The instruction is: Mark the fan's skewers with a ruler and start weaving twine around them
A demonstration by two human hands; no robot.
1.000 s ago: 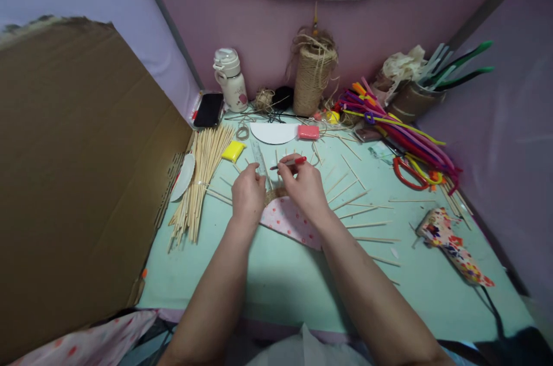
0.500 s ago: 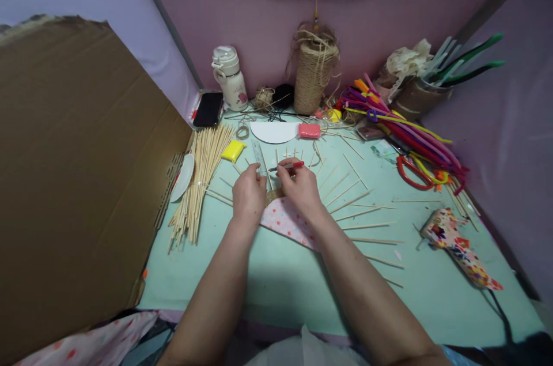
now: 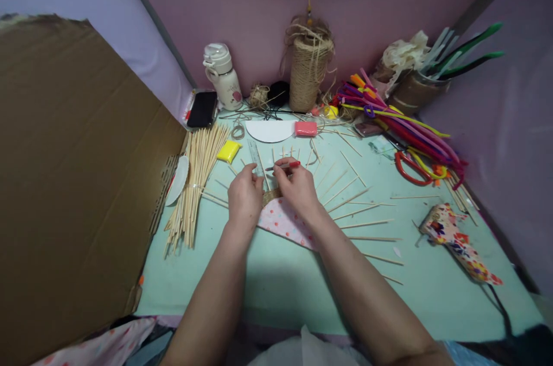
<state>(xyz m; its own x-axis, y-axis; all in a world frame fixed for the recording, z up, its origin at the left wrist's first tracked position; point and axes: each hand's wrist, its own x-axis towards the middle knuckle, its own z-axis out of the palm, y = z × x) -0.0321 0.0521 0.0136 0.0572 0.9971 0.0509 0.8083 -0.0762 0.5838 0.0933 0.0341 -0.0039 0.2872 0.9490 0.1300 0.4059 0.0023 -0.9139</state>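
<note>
- Brown cup holds translucent sticks and long green pieces.
- Right hand: fingers pinching red-ended pen.
- Left hand at clear ruler; cannot tell its finger grip.

Nothing legible. White bottle: what looks like small lettering beside a dark-pink spot, too blurred to read.

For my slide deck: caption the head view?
Left hand at a clear ruler, right hand holding a red-ended pen.
</note>
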